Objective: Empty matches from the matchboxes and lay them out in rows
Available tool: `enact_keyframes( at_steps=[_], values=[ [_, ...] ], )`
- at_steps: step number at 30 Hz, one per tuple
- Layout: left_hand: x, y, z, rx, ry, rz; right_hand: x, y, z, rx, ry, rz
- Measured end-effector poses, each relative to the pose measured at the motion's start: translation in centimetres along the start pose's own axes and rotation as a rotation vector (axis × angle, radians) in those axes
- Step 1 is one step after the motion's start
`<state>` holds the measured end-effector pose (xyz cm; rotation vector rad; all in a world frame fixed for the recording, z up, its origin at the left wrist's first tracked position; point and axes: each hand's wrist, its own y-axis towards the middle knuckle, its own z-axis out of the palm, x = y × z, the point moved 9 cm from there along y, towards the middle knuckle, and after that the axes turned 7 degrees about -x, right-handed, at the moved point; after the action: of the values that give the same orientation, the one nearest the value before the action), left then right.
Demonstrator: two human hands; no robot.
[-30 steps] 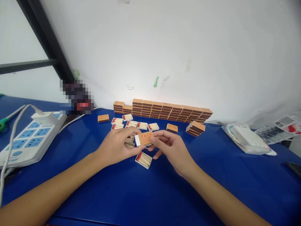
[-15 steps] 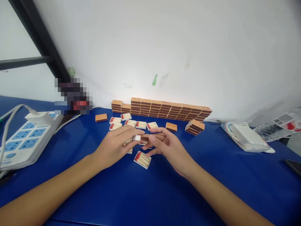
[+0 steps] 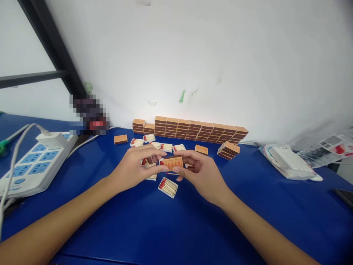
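Between my two hands is an orange matchbox (image 3: 174, 164), its printed face tilted toward me. Its inner tray sticks out a little at the left end, where red match heads show. My left hand (image 3: 134, 168) pinches that end with thumb and fingers. The sleeve's right part is gripped by my right hand (image 3: 206, 178), thumb in front and fingers behind. Just below lies an open tray of matches (image 3: 168, 187) on the blue table (image 3: 176, 228). A single match (image 3: 172, 173) shows under the box. More filled trays (image 3: 166, 147) lie behind my hands, partly covered by the left one.
A long row of stacked matchboxes (image 3: 193, 130) stands against the wall. A shorter leaning stack (image 3: 228, 150) and single closed boxes (image 3: 120, 139) are nearby. At left lies a power strip (image 3: 35, 165) with cables; at right, a white packet (image 3: 289, 162) and a phone-like dark object (image 3: 344, 198).
The matchbox has been turned, so its printed orange face now shows instead of its dark side. Match heads have come into sight at its left end. The view has shifted slightly.
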<state>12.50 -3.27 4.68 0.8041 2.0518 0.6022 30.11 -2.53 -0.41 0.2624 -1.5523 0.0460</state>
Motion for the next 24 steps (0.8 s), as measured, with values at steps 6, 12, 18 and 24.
enact_keyframes(
  at_steps=[6, 12, 18, 24],
  values=[
    [0.2, -0.5, 0.7, 0.058, 0.045, -0.012, -0.6, 0.2, 0.0, -0.003, 0.047, 0.037],
    [1.7, -0.2, 0.9, 0.170, -0.015, -0.172, 0.0, 0.3, -0.8, -0.018, -0.236, -0.069],
    [2.5, 0.5, -0.9, 0.218, -0.006, -0.208, 1.6, 0.2, -1.3, -0.062, -0.528, -0.284],
    [4.7, 1.5, -4.9, 0.241, 0.208, -0.214, 3.0, 0.2, -2.6, -0.117, -0.738, -0.446]
  ],
)
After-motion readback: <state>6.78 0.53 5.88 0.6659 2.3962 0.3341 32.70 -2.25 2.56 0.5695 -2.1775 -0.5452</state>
